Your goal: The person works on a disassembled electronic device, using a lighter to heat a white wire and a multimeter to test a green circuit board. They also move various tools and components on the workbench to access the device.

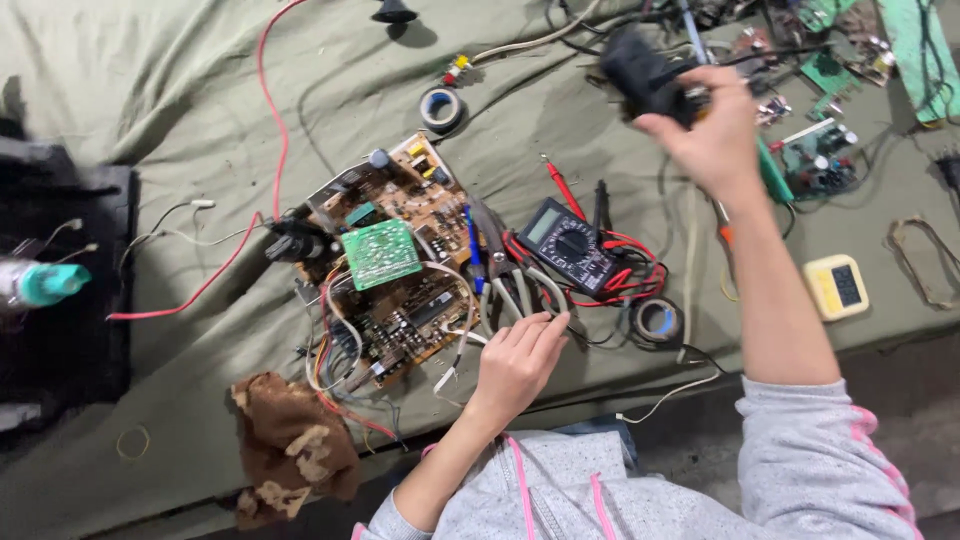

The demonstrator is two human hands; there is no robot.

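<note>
At the far left of the cloth-covered surface [200, 90] a teal-capped tube [45, 283] lies on a black case [70, 330], and a red wire [262, 150] runs down across the cloth. A brown rag [290, 450] is crumpled near the front edge. Beside it the large brown circuit board [400, 290] lies flat, with a small green board [380, 252] resting on top and loose white wires trailing off its right side.

The left hand [518, 362] is laid just right of the board, fingers together and pressed down on the white wires and the plier handles [505, 290]; nothing is seen to be gripped. It is judged that the wires are best kept pinned like this, so that the board is not dragged while the other arm is raised.

Next comes the multimeter [568, 243], its red and black leads [630, 275] coiled just beside it, with a roll of tape [655, 320] near the front.

The right hand [715, 130] is lifted above the surface, closed around a dark, blurred object [645, 75] with a cord trailing from it; its kind cannot be told. A firm grip and a slack cord would be advised, since small green boards [820, 160] lie close beneath. A yellow device [838, 286] sits at the far right.
</note>
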